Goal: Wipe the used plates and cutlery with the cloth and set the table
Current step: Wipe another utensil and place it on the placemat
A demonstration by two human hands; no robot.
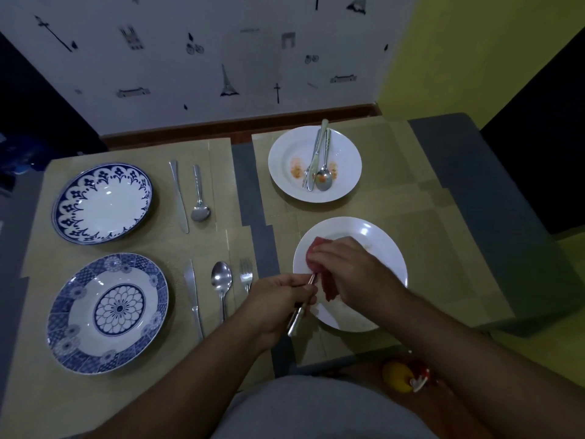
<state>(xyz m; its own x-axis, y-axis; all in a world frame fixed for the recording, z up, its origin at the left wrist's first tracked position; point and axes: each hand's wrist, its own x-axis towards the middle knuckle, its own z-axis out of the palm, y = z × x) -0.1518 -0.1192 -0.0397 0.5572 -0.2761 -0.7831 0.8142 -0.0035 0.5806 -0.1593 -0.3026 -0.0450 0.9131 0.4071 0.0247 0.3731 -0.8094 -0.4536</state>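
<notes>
Over the white plate [391, 258] toward the table's near right edge, the left hand [278, 301] curls round the handle of a piece of cutlery [296, 321], while the right hand [351, 270] pinches the pink cloth [316, 248] about its hidden head. A good wipe likely means a firm squeeze and drawing the cloth off the tip, kept above the plate. Bare placemat [443, 248] lies right of this plate. Leftward, the laid fork [246, 274] sits near the left knuckles, and the soiled plate [285, 147] with its unwiped cutlery [323, 160] lies toward the far edge.
</notes>
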